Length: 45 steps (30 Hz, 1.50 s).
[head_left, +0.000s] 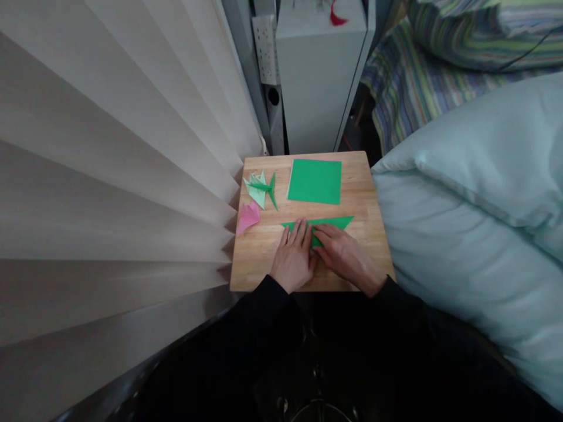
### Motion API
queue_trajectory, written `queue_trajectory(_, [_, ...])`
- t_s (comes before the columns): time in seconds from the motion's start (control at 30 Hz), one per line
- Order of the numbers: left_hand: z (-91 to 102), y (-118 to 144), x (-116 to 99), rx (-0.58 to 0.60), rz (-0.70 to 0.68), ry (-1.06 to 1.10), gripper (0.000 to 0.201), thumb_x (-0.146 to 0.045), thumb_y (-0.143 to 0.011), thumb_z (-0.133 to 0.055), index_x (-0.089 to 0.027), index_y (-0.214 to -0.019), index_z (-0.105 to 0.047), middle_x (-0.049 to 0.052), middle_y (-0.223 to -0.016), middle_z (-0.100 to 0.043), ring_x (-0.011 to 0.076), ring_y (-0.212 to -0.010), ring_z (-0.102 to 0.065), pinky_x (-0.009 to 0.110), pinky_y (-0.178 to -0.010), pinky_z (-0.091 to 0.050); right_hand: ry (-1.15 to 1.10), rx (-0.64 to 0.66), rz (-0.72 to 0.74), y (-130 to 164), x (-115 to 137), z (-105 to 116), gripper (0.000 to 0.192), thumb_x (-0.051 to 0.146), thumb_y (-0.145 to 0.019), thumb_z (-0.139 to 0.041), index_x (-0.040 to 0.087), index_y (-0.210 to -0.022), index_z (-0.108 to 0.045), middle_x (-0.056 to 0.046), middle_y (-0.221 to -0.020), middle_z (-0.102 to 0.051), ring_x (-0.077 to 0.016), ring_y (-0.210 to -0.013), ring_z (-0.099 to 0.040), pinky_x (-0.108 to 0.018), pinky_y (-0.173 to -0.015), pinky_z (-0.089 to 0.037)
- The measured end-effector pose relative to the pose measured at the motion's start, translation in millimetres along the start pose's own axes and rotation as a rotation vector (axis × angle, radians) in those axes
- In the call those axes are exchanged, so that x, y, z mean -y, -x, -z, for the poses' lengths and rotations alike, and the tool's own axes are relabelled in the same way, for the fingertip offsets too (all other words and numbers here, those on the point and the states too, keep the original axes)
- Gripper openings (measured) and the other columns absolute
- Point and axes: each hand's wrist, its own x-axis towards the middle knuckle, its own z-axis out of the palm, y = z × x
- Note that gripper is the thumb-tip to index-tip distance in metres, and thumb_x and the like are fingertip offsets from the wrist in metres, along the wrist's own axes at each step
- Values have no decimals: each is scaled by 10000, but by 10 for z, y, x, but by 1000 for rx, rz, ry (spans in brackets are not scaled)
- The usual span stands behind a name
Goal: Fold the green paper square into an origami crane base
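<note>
A green paper folded into a long triangle (323, 224) lies flat on the small wooden table (259, 258), in the near half of it, with its long edge turned away from the person and one sharp tip pointing to the right. Both hands rest on this paper. The left hand (294, 258) lies flat with the fingers stretched out and close together, and it presses the left part of the triangle down. The right hand (343, 253) lies just beside it, also flat, with its fingers pointing to the left across the middle of the paper. The two hands touch or almost touch each other; neither one grips the paper, they only press on it from above.

Behind the triangle, near the far edge of the table, lies a flat green square sheet (315, 181), apart from the folded one. To the left of it are a light green folded figure with a darker green piece on it (260, 189), and, closer to the person, a pink folded figure (248, 217) at the left edge of the table.
</note>
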Motion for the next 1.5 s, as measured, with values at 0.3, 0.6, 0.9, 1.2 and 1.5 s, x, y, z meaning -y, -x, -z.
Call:
queue_trajectory(0.3, [86,67,115,-76,277,-52,747,-341,-978,-494,-22,-1621,-288,287,-1696,-276,405,-1589,-287,696,-1247,-208,148,0,-78,-33,125,7,254,277,-956,-660,125,-1153,-704,-190,-1332,-705,-359,-1239,-623,-487,-1019,-498])
queue_trajectory(0.6, [100,86,152,52,27,-48,672,-335,-1024,-434,-125,-1647,-297,160,-1735,-277,342,-1630,-190,662,-1294,-123,247,26,-98,-82,162,102,155,129,-944,-564,165,-954,-714,-158,-1136,-723,-333,-1098,-625,-464,-894,-463])
queue_trajectory(0.9, [103,80,131,57,-8,-66,674,-375,-1038,-449,-132,-1648,-297,123,-1740,-278,328,-1631,-185,659,-1299,-136,173,64,-43,80,-166,202,359,193,-846,-713,163,-1200,-666,-184,-1406,-631,-390,-1287,-586,-527,-991,-515])
queue_trajectory(1.2, [125,42,207,73,-40,-65,644,-319,-1044,-441,-95,-1632,-309,145,-1732,-295,335,-1622,-210,642,-1294,-181,9,57,-131,32,-281,302,159,137,-919,-574,172,-959,-723,-145,-1047,-767,-301,-972,-706,-387,-818,-521])
queue_trajectory(1.5, [114,29,41,-25,-179,-101,606,-162,-994,-445,-85,-1592,-385,153,-1698,-374,322,-1597,-281,544,-1314,-226,-162,60,-367,-122,-522,243,237,344,-925,-693,169,-775,-747,-82,-811,-750,-210,-752,-653,-301,-696,-423])
